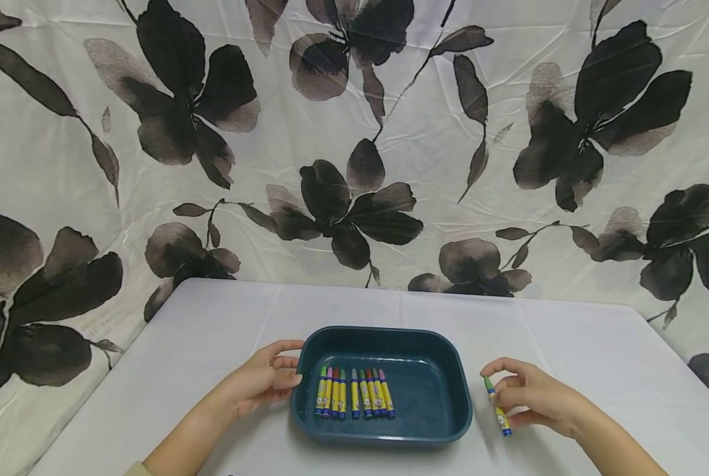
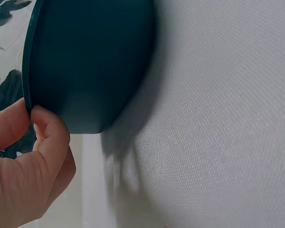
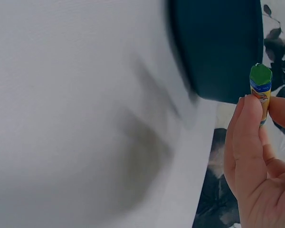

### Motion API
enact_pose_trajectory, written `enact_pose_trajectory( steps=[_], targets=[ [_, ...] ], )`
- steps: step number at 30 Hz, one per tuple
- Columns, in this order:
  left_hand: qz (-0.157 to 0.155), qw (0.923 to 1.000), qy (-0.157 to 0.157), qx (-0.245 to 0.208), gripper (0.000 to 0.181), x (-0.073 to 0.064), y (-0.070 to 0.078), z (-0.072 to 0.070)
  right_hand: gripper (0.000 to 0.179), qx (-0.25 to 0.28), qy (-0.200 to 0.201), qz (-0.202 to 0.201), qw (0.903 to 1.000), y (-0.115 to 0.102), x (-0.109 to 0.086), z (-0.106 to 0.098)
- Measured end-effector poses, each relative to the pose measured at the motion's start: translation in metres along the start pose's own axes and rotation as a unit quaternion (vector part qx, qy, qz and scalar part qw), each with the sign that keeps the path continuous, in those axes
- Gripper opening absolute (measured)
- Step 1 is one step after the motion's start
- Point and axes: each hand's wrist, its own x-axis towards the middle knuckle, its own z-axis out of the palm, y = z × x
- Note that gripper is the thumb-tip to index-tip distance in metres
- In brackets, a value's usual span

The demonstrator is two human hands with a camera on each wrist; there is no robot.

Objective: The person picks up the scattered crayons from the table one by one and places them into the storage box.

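Observation:
A dark teal rectangular tray [image 1: 432, 390] stands on the white table. Inside, on its left half, several crayons [image 1: 365, 395] with yellow wrappers and blue ends lie side by side in two groups. My left hand [image 1: 262, 380] pinches the tray's left rim between thumb and fingers, close up in the left wrist view, where the tray's outer wall [image 2: 85, 61] shows. To the right of the tray, my right hand [image 1: 539, 396] holds a green crayon [image 1: 500, 418] above the table. In the right wrist view the crayon's green tip [image 3: 261, 74] sticks out past the fingertips.
White cloth covers the table [image 1: 229, 324], whose far edge meets a hanging fabric [image 1: 426, 152] with dark flowers. Shadows of the hand and crayon fall on the cloth right of the tray.

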Motion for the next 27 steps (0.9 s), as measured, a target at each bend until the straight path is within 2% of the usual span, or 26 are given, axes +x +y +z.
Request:
enact_pose_trajectory(
  steps=[6,13,18,27],
  targets=[
    [-0.003,0.9999,0.011,0.004,0.063,0.001,0.002,0.000,0.041,0.013,-0.005,-0.020,0.9997,-0.009,0.002,-0.006],
    [-0.005,1.0000,0.002,0.005,0.065,0.001,0.001,-0.001,0.038,0.026,-0.020,-0.034,0.9989,-0.020,0.003,-0.008],
    [-0.002,1.0000,-0.003,0.003,0.066,0.000,0.001,0.000,0.038,0.030,-0.024,-0.044,0.9983,-0.027,0.005,-0.007],
    [-0.007,0.9999,0.005,0.010,0.064,0.001,0.001,0.000,0.042,0.027,-0.025,-0.062,0.9974,-0.039,0.012,0.001]
  ],
)
